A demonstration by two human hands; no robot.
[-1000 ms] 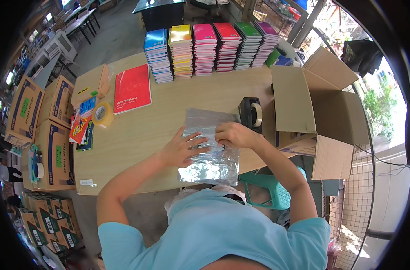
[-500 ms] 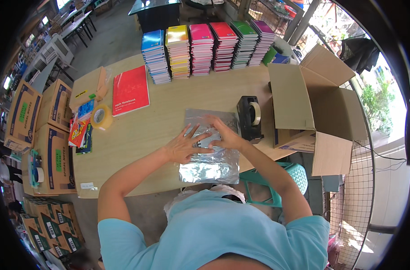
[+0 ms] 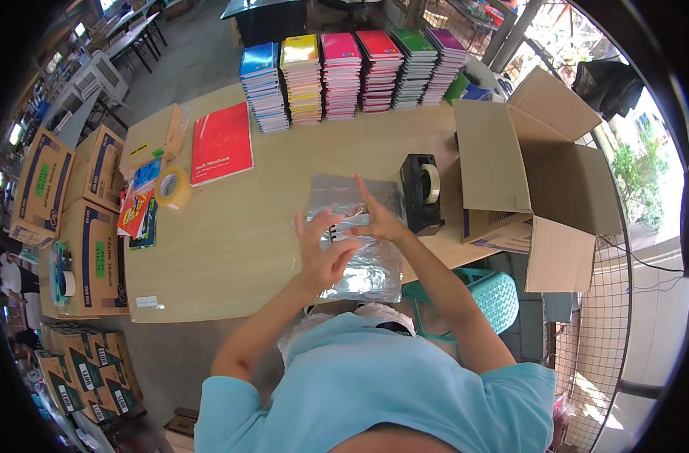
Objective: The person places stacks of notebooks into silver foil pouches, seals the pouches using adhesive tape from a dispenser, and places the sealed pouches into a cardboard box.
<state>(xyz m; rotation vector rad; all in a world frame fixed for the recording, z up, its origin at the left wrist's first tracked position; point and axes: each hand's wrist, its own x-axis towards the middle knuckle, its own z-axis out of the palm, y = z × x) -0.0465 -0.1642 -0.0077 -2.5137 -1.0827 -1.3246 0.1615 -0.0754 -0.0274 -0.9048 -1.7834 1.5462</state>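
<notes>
A clear, shiny plastic bag [image 3: 371, 275] lies flat on the table in front of me. Under my hands on it shows a small pale grey thing [image 3: 348, 222] with dark marks along one edge; most of it is covered, and its kind is hard to make out. My left hand [image 3: 322, 249] is over the bag's left side, its fingers apart and bent. At the bag's right side is my right hand [image 3: 381, 220], its index finger stretched away from me and its thumb pointing left. A black tape dispenser [image 3: 418, 195] stands just right of the bag.
Stacks of coloured notebooks [image 3: 341, 87] line the table's far edge. A red notebook [image 3: 222, 143], a yellowish tape roll [image 3: 173, 187] and small packets [image 3: 137, 215] lie left. An open carton [image 3: 492, 158] stands right, above a green stool [image 3: 492, 298]. More cartons [image 3: 95, 260] stand left.
My left hand has gone from lying spread flat on the bag to raised with bent fingers, and its forearm has swung right. My right index finger has straightened.
</notes>
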